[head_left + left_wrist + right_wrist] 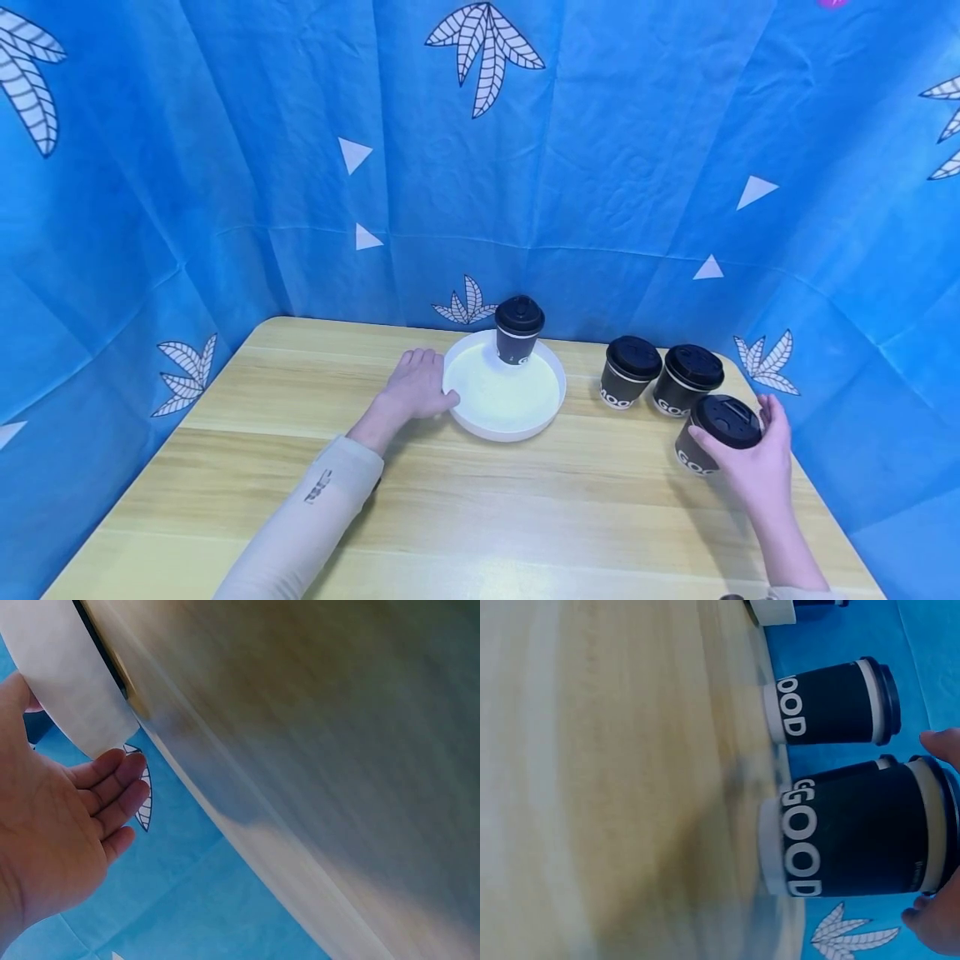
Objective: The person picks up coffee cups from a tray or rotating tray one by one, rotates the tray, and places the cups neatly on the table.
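Blue cloth [300,158] hangs behind and on both sides of our wooden counter [525,508]. Near its right edge we have the nearest cup [722,421], dark, lidded and lettered GOOD, under our right hand [761,467]. Thumb and fingers curve about opposite sides of its lid, spaced about the lid's width apart, so we judge that they grip it from above; whether its base touches the counter we cannot tell. The cup's long axis stands close to upright; it looks sideways in the right wrist view only because that camera is turned.

What matters most is how this cup lies to the white tray [498,400]: the tray is well apart to our left and somewhat farther from us. The left cup [630,372] and the middle cup [686,379] stand beyond the gripped cup and to its left, so we judge the direct line to the tray to run along their near side, with little room beside the middle one. The far cup [518,331] stands upright at the tray's back, leaving bare floor toward us.

Our left hand [415,390] is the nearer to the tray, resting at its left rim, fingers loosely bent, with no cup in it.
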{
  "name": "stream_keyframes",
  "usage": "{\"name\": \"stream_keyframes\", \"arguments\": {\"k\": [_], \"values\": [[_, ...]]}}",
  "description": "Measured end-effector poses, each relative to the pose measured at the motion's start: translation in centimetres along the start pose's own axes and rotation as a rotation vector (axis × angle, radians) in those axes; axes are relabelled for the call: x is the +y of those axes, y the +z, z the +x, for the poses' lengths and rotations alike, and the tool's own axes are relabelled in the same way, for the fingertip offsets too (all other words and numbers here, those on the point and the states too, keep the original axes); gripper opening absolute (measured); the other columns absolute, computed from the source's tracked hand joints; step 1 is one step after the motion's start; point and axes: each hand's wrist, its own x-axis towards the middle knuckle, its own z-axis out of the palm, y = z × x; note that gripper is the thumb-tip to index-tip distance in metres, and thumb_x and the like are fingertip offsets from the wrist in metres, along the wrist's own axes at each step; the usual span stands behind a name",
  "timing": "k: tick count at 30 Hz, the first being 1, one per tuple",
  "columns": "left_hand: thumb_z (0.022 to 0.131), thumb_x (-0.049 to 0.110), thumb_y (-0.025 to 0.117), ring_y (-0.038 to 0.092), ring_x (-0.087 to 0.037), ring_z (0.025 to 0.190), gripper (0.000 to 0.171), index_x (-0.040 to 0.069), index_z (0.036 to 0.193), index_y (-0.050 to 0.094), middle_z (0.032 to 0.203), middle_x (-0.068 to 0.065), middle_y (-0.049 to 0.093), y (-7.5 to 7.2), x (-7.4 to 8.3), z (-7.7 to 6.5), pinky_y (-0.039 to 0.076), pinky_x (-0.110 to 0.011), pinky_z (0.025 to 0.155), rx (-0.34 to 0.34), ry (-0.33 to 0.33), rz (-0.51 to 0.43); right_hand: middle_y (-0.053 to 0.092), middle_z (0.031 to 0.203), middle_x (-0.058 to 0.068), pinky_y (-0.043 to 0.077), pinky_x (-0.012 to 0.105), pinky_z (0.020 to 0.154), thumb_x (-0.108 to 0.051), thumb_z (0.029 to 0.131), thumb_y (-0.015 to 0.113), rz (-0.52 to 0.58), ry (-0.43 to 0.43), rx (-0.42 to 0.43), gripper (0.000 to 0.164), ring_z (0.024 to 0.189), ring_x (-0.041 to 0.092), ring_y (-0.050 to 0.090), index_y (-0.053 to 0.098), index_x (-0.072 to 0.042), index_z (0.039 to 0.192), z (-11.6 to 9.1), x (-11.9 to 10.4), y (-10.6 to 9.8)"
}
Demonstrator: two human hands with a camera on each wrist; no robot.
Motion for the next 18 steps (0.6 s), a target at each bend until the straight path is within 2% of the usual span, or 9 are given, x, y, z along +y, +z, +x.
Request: {"name": "stream_keyframes", "arguments": {"k": [10,18], "values": [[0.09,0.052,0.06,0.045,-0.036,0.126,0.079,-0.009,0.139,0.05,0.132,-0.021,0.055,-0.1,0.1,-0.1,0.029,-0.05,0.119,-0.003,-0.006,-0.009,0.019,0.169,0.018,0.021,0.064,0.122,-0.017,0.075,0.092,-0.132,-0.191,-0.001,0.121,0.153,0.041,0.021,0.014,-0.015,0.167,0.1,-2.1,-0.1],[0.09,0.052,0.059,0.045,-0.036,0.123,0.076,-0.009,0.137,0.052,0.128,-0.02,0.056,-0.2,0.1,-0.2,0.03,-0.05,0.117,-0.002,-0.002,0.0,0.022,0.167,0.021,0.022,0.064,0.122,-0.009,0.071,0.092,-0.169,-0.364,0.002,0.119,0.153,0.041,0.023,0.019,-0.012,0.166,-0.1,-3.7,0.8]]}}
